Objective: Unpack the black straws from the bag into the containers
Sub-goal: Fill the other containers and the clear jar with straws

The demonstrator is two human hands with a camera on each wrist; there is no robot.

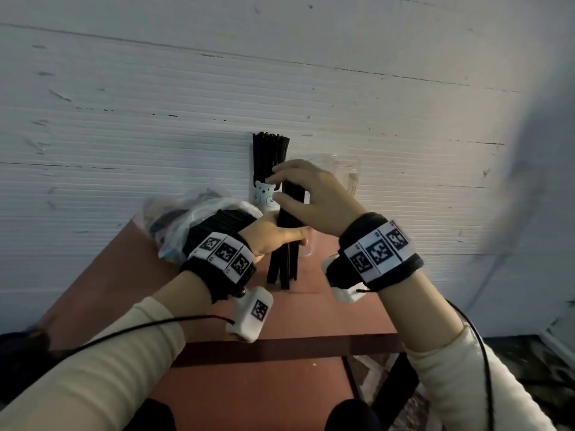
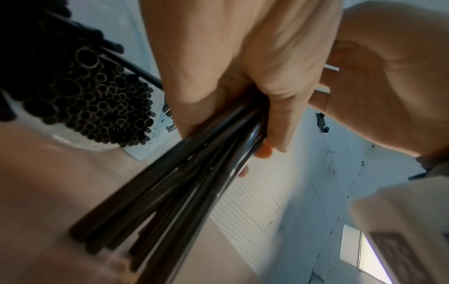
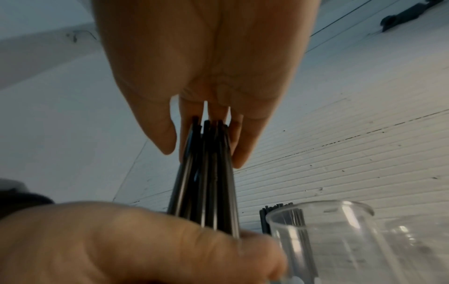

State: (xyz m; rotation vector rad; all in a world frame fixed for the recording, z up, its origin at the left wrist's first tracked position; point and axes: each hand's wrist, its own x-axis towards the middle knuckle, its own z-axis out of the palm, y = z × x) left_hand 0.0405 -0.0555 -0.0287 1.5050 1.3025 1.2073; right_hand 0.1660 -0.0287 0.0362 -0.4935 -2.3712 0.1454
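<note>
A bundle of black straws (image 1: 284,262) (image 2: 170,192) (image 3: 206,182) stands upright with its lower ends on the red-brown table (image 1: 249,384). My left hand (image 1: 273,237) (image 2: 230,67) (image 3: 145,240) grips it around the middle. My right hand (image 1: 311,197) (image 3: 206,67) caps the top ends, thumb on one side and fingers on the other. Behind stands a white bear-printed container (image 1: 264,197) (image 2: 155,134) filled with black straws (image 1: 270,154). On the left, a clear plastic bag (image 1: 174,225) lies holding many more straws (image 2: 92,100).
A clear cup (image 1: 306,247) (image 3: 328,240) stands just right of the held bundle, and another clear container (image 1: 345,169) sits behind my right hand. A white ribbed wall (image 1: 280,88) closes off the back of the narrow table. The table's front edge (image 1: 280,346) is near me.
</note>
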